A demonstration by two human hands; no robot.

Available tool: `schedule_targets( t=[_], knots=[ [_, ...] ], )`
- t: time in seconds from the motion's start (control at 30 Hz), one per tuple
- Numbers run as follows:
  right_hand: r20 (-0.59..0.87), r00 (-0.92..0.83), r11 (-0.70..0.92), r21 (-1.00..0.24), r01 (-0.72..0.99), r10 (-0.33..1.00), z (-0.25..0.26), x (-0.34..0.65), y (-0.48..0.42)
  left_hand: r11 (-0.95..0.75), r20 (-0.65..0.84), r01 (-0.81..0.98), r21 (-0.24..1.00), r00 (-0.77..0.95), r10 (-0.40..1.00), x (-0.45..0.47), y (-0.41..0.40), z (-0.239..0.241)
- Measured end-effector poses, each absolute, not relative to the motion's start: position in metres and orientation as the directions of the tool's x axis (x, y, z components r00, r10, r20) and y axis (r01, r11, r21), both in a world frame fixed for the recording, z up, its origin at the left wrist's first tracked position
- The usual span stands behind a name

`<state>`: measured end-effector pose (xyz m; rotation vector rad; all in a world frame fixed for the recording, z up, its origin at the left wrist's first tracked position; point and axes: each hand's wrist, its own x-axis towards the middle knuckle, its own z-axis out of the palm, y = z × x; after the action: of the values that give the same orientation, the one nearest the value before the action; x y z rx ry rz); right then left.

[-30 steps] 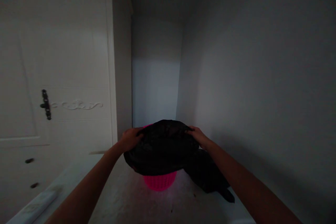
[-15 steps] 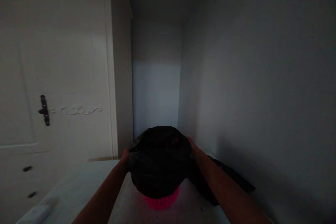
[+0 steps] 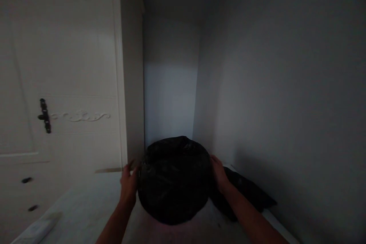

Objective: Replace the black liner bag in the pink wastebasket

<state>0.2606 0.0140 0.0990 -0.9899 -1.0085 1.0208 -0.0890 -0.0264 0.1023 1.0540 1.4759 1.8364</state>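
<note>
A black plastic bag (image 3: 174, 183) forms a wide rounded shape low in the middle of the view, and it covers whatever is under it. At its left edge is my left hand (image 3: 129, 183), thumb and fingers apart, beside or just touching the plastic. My right hand (image 3: 219, 173) has its fingers closed on the bag's right edge. A faint pink tint shows on the tabletop below the bag; the pink ribbed container itself is hidden now. More black plastic (image 3: 248, 190) lies behind and under my right forearm.
The pale tabletop (image 3: 88, 202) spreads under the bag. At its lower left corner lies a whitish object (image 3: 37, 230), too dim to name. A white cabinet (image 3: 77, 57) with a dark handle (image 3: 45, 116) stands at the left. A grey wall (image 3: 271, 84) borders the right side.
The bag has come lower and covers the pink container that showed beneath it before. My left hand has shifted outward and its fingers have spread. My right hand stays at the right edge.
</note>
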Motion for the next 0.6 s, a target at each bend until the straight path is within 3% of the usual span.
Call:
schedule_targets(
  t=[0.03, 0.07, 0.13, 0.23, 0.33, 0.47, 0.53, 0.6],
  knots=[
    [0.156, 0.197, 0.197, -0.957, -0.213, 0.968, 0.101, 0.262, 0.004, -0.336, 0.415, 0.245, 0.909, -0.605, 0.680, -0.085, -0.037, 0.114],
    [0.145, 0.179, 0.185, -0.954, -0.236, 0.973, 0.100, 0.262, -0.006, -0.423, 0.588, 0.407, 0.809, -0.560, 0.584, -0.080, -0.048, 0.125],
    [0.201, 0.146, 0.232, -0.941, -0.245, 0.969, 0.090, 0.255, -0.028, -0.550, 0.795, 0.602, 0.579, -0.269, 0.544, -0.067, -0.068, 0.143],
    [0.343, 0.146, 0.359, -0.929, -0.096, 0.928, 0.052, 0.236, -0.053, -0.646, 0.809, 0.726, 0.236, 0.221, 0.545, -0.048, -0.087, 0.149],
    [0.399, 0.095, 0.399, -0.917, 0.013, 0.912, 0.008, 0.217, -0.057, -0.638, 0.791, 0.767, 0.063, 0.352, 0.500, -0.038, -0.088, 0.137],
    [0.383, 0.079, 0.382, -0.924, 0.037, 0.920, -0.022, 0.200, -0.036, -0.600, 0.869, 0.799, 0.045, 0.264, 0.417, -0.039, -0.079, 0.115],
    [0.389, 0.172, 0.387, -0.921, 0.050, 0.905, -0.025, 0.193, -0.023, -0.615, 0.878, 0.776, 0.138, 0.191, 0.438, -0.041, -0.074, 0.104],
    [0.373, 0.299, 0.369, -0.927, 0.070, 0.879, -0.027, 0.187, -0.012, -0.614, 0.875, 0.718, 0.326, 0.017, 0.484, -0.046, -0.064, 0.092]
  ],
)
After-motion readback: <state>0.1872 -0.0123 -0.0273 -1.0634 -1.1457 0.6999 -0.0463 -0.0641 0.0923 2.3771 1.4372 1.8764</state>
